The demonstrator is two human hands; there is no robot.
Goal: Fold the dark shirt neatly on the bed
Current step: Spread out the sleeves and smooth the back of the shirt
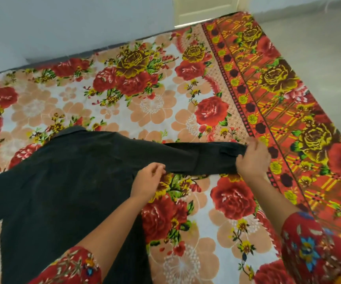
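Red sleeves [73, 267] cover my arms at the bottom. The shirt [63, 191] lies flat on the bed [145, 89] in the lower left, with one shirt arm [196, 158] stretched out to the right. My left hand [148, 181] pinches its lower edge. My right hand [252, 160] has its fingers [242, 160] curled round the end.

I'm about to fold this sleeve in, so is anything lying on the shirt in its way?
Nothing visible does. Your right hand grips the sleeve at its cuff, your left hand pinches it near the armpit, and the shirt lies bare.
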